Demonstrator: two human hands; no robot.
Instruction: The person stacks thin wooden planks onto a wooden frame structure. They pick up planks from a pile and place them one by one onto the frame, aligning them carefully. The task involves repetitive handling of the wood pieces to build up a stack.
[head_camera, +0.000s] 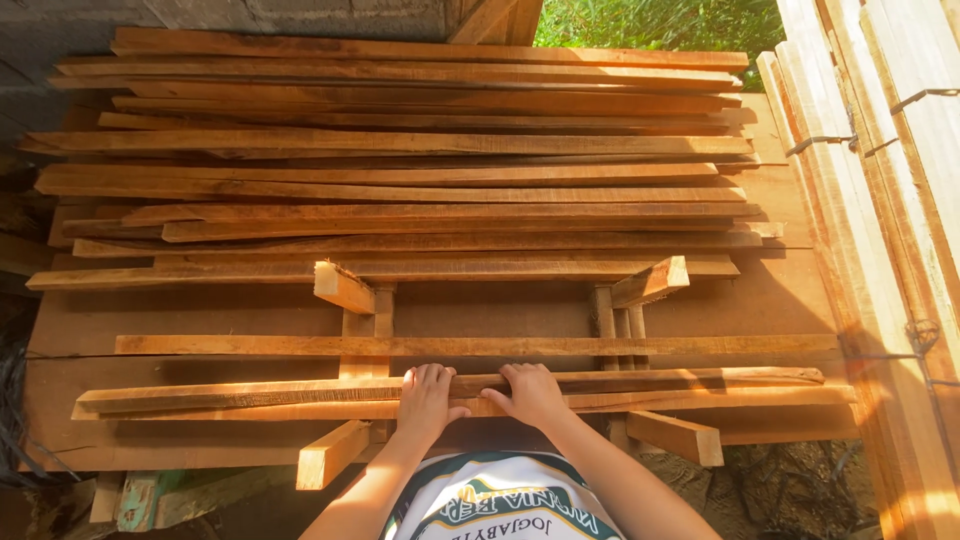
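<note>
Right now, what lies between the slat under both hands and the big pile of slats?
In the head view, one single long slat lies there, across two wooden supports.

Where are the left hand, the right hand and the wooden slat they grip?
left hand (424, 400), head view, on the back of the hand.
right hand (535, 393), head view, on the back of the hand.
wooden slat (250, 392), head view, on its top face left of the hands.

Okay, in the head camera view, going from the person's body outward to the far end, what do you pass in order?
Both hands, left hand and right hand, on the nearest slat → single slat → raised cross blocks → big slat stack → green foliage.
</note>
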